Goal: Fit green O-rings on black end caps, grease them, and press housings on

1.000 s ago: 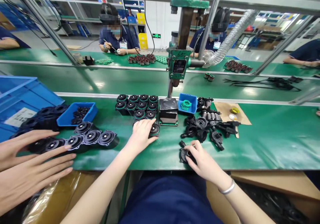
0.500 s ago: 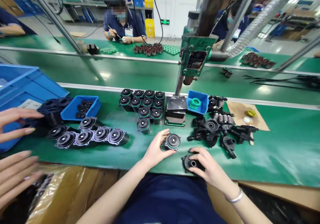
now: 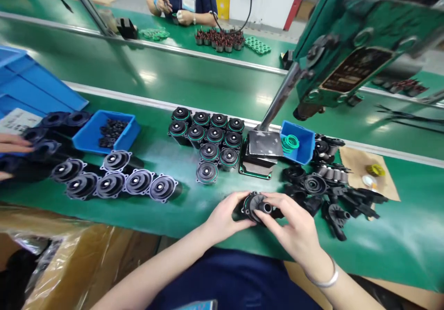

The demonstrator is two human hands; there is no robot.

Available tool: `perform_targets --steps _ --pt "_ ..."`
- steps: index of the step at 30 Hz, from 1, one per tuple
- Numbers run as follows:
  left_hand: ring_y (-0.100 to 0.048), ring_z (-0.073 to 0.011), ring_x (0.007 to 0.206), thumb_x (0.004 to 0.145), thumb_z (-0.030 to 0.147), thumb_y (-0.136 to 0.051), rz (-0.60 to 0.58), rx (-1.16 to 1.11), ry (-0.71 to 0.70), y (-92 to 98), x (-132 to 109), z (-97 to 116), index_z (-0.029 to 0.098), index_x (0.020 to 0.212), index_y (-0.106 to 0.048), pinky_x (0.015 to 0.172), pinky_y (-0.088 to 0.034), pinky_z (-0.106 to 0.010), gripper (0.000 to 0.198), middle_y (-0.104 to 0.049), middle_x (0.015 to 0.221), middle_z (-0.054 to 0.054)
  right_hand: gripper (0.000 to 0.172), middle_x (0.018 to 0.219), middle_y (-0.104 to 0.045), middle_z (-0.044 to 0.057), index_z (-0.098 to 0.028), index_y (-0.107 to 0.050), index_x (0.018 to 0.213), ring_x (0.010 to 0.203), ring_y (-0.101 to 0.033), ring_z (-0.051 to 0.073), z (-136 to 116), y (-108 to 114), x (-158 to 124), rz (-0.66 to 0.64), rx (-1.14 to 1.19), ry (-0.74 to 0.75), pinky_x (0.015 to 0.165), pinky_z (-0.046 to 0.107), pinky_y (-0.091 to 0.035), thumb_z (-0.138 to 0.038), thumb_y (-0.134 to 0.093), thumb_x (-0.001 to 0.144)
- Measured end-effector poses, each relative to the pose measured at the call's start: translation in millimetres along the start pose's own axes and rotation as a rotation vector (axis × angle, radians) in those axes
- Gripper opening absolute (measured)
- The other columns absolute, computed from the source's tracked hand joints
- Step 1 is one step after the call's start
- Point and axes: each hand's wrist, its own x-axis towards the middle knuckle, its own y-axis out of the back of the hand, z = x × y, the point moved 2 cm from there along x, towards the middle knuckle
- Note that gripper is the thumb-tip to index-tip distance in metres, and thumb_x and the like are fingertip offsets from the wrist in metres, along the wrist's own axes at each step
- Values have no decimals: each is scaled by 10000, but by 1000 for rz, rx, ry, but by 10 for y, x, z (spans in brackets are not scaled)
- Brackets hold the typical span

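Note:
My left hand (image 3: pixel 225 218) is wrapped around a black cylindrical housing (image 3: pixel 239 212), tilted on its side, with a green ring at its rim. My right hand (image 3: pixel 294 222) grips a black round cover with a short pipe stub (image 3: pixel 256 203) and holds it against the housing's end face. Whether the cover sits fully on the housing, I cannot tell. Just beyond my hands stand several housings with green rings (image 3: pixel 209 152). Close to my right hand lies a pile of loose black covers (image 3: pixel 314 184).
A green press (image 3: pixel 347 56) rises at the right, above a metal block (image 3: pixel 265 143). Blue bins hold green rings (image 3: pixel 290 142) and small black parts (image 3: pixel 113 132). More housings (image 3: pixel 111 184) stand left, near a co-worker's hand (image 3: pixel 14 143). Another person (image 3: pixel 180 0) works across the bench.
The cover in my right hand has moved left and up onto the housing in my left hand, which has tipped over. The co-worker's hands at left have drawn back. My view has shifted.

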Motion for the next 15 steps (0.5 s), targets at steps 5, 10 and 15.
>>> perform_targets --steps 5,10,15 --pt "-642 -262 1189 781 346 -795 17 63 -63 16 0 27 217 1323 -482 1042 -527 -440 640 -648 1287 -111 168 1059 -699 87 -203 -613 1060 965 -702 168 19 -84 -43 -47 -60 23 824 283 -613 -263 -649 907" --pt "-638 -264 1197 795 338 -779 20 103 -92 25 14 40 214 1330 -480 1042 -531 -426 625 -648 1293 -112 193 1071 -689 87 -201 -596 1085 977 -693 163 4 -62 -22 -71 -73 31 831 279 -606 -242 -653 905" --pt "-633 -266 1210 799 338 -774 10 106 -110 34 23 51 210 1327 -484 1053 -527 -417 616 -647 1299 -113 230 1090 -682 89 -193 -586 1101 997 -686 164 -7 -69 -25 -80 -89 47 842 274 -603 -224 -673 891"
